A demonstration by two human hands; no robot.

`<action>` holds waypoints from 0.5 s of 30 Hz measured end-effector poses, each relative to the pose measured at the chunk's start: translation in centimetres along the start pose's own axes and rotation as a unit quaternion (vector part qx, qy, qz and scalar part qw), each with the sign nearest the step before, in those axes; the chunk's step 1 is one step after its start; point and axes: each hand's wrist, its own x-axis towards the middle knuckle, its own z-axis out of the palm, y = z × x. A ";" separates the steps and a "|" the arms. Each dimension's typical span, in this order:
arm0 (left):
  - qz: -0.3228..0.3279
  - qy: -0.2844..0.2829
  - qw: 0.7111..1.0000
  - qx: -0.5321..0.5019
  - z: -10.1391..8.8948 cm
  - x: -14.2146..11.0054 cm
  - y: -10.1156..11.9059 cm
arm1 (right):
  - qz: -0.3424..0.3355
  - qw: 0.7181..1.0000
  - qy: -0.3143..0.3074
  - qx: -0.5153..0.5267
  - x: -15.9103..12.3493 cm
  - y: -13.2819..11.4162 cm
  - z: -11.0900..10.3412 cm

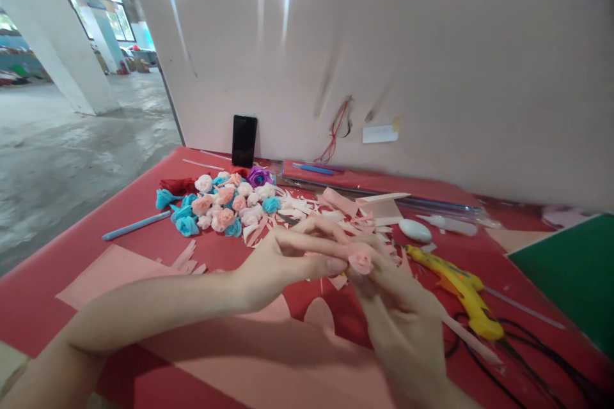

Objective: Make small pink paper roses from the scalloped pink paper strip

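A small pink crepe-paper rose (361,259) is pinched between my two hands, bloom facing me. My right hand (405,303) closes its fingers around the base, which they hide. From the left, my left hand (292,252) presses thumb and fingertips together at the flower's edge. Below them lies a large pink paper sheet (268,354) with rounded petal shapes at its far edge. Pink paper scraps (343,201) are scattered behind my hands. On the right rests a yellow hot glue gun (455,287) with a black cord.
A pile of finished paper roses (225,204) sits at the back left beside a blue stick (137,225). A phone (244,140) leans on the white partition (432,64). A white oval object (415,230) and a green board (570,275) are at right on the red table (43,300).
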 end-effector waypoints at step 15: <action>-0.036 0.043 0.997 -0.061 0.8 0.0 -0.4 | 0.073 0.997 0.003 0.039 -0.1 -0.2 0.2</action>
